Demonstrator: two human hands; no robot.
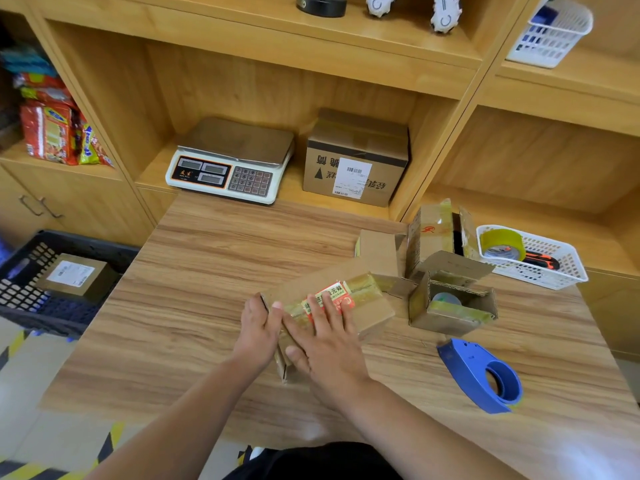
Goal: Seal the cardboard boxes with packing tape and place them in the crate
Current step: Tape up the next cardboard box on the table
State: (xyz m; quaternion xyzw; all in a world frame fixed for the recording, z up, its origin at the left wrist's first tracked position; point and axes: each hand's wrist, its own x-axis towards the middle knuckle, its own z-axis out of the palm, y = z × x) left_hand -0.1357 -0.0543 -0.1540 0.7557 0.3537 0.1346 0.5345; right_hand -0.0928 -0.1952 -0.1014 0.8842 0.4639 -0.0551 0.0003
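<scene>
The cardboard box (367, 306) lies on the counter (214, 258), long axis slanting near-left to far-right, the right hand (325, 341) laying spread fingers flat on top, the left hand (258, 327) seemingly pressing straight fingers against its left end, and the crate (20, 306) well left of the box, nearer that hand.

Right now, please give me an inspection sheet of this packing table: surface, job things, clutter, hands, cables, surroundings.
Surface: wooden table, boxes and tools on it.
Job's things: taped box under both hands; open boxes at right; blue dispenser beside them; crate at left holds a packed box.
Clutter: white basket with tape roll.
Hands: left hand presses the taped box's end; right hand flat on top, fingers straight.
Cables: nothing seen.
Surroundings: shelves with scale, labelled box, snack packets.
</scene>
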